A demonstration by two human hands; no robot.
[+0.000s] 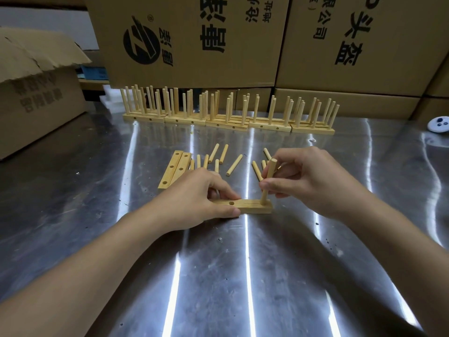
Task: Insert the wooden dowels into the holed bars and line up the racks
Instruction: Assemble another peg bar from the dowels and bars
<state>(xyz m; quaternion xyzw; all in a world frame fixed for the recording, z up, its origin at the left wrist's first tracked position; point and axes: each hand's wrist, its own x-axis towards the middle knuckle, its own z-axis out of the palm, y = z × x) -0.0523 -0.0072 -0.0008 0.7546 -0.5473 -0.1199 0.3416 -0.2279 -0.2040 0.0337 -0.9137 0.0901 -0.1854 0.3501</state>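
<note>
Boxes: tall cardboard cartons (194, 40) stand behind the table's far edge, printed in black w/ a round striped logo + ® mark and big Chinese characters. The right carton reads 头盔 and 公司; the rest is too skewed to read. An open carton (36, 98) w/ torn flaps and faded print sits at the left edge.

Surface: steel table (243, 276), scuffed, streaked w/ bright light reflections. A white round gadget (439, 124) lies at the right edge.

Finished racks (228, 113) stand in a row along the far edge, pegs up. Approx. mid-table, left hand (204, 195) grips a holed bar (252, 207) lying flat, thumb on the near face and fingers over the top; its middle hole is bare. Right hand (303, 183) pinches an upright dowel (268, 181) w/ its foot in the bar's right-end hole. Just beyond lie loose dowels (234, 165), and two spare bars (176, 170) side by side to the left.
</note>
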